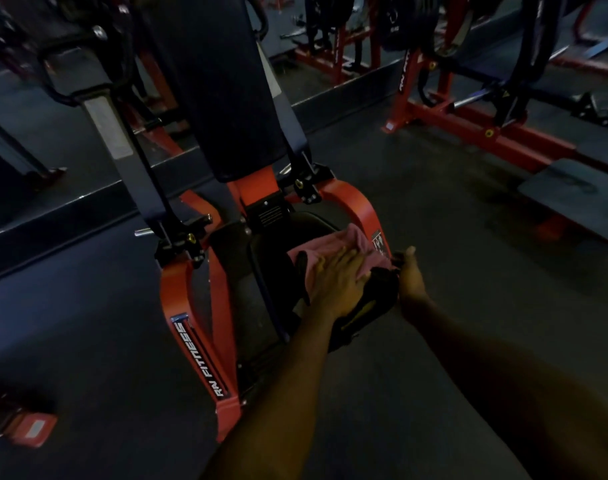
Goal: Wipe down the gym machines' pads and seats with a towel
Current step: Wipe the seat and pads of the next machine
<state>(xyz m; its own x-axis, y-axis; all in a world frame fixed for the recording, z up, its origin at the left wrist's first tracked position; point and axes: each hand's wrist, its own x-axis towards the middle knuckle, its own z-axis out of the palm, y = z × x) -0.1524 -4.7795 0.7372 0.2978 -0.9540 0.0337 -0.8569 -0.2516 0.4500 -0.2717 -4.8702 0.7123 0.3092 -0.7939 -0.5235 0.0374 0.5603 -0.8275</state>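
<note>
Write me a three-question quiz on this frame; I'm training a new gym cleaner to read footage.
1. True or false: the left hand lies flat on the pink towel.
2. Where does the towel lie? A) on the floor B) on the seat pad C) on the upright back pad
3. Fill in: the machine's frame is painted ___.
Key: 1 true; 2 B; 3 red.
</note>
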